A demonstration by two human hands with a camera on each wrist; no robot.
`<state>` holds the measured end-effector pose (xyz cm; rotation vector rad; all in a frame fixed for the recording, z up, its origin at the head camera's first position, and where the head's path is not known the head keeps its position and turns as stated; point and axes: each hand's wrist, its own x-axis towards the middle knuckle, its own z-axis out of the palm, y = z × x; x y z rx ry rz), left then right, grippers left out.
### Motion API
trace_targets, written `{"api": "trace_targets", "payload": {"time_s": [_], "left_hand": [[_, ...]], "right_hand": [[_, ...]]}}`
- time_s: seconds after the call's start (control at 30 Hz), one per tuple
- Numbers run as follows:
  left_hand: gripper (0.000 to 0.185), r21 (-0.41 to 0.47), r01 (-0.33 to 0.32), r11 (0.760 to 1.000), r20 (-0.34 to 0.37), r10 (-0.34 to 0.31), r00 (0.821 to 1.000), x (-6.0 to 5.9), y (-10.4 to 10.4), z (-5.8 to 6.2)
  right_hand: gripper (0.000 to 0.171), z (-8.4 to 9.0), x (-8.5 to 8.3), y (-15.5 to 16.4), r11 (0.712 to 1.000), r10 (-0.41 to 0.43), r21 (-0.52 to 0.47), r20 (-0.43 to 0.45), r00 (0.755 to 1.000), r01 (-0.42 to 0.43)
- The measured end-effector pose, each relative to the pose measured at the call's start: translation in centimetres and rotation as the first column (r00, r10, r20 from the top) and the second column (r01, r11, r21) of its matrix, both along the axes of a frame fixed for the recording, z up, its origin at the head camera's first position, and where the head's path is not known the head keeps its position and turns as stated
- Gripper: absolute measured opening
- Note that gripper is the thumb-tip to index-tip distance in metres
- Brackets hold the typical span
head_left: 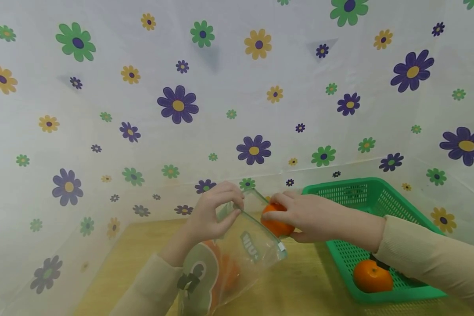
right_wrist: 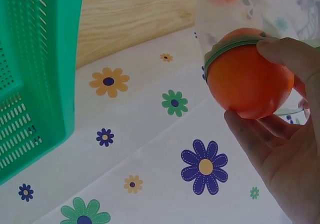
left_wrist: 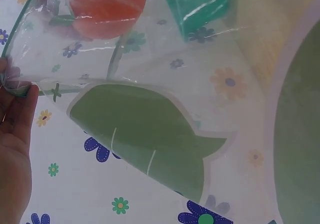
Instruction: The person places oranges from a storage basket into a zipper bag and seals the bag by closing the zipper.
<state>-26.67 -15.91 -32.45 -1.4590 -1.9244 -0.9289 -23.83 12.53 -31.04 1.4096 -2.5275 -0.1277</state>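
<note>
The person's left hand (head_left: 217, 215) pinches the upper rim of a clear plastic zip bag with a green edge (head_left: 249, 245); the bag slopes away toward five o'clock, and this grip appears to keep its mouth raised and parted. At three o'clock from that hand, the right hand (head_left: 306, 215) grasps a round, glossy orange fruit (head_left: 278, 228), its fingers curled about it. The right wrist view shows the green edge crossing the fruit, so it sits partly within the mouth; gripping the outer side probably leaves the inner side free. Lower in the bag, a blurred orange shape (head_left: 229, 272) shows through, perhaps another fruit. At four o'clock from the held fruit, a second round orange fruit (head_left: 373, 278) rests in a green slotted plastic basket (head_left: 341, 274), seemingly placed within the right arm's easy reach.
</note>
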Motion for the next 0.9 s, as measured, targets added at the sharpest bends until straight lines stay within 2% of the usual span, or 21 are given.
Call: {"api": "trace_targets", "payload": {"time_s": [0.23, 0.37, 0.53, 0.77, 0.9], "left_hand": [[0.011, 0.015, -0.018, 1.0, -0.016, 0.018, 1.0, 0.1, -0.18, 0.11], [0.01, 0.017, -0.015, 1.0, -0.021, 0.016, 1.0, 0.06, -0.31, 0.16], [0.008, 0.019, -0.019, 1.0, -0.013, 0.019, 1.0, 0.15, -0.41, 0.21], [0.006, 0.011, -0.053, 0.999, 0.029, 0.053, 0.998, 0.4, -0.65, 0.32], [0.003, 0.019, -0.063, 0.998, 0.018, 0.063, 0.998, 0.4, -0.68, 0.54]], "right_hand": [[0.064, -0.05, 0.21, -0.13, 1.0, -0.021, 0.019, 0.042, 0.999, 0.021], [0.062, -0.22, 0.15, -0.14, 1.0, 0.0, 0.017, 0.015, 1.0, -0.001], [0.067, -0.29, 0.09, -0.01, 0.999, 0.035, 0.017, -0.019, 0.999, -0.034], [0.068, -0.19, 0.26, -0.09, 1.0, 0.01, 0.028, 0.001, 1.0, -0.01], [0.068, -0.19, 0.36, -0.07, 0.999, -0.025, 0.041, 0.018, 1.0, 0.025]]}}
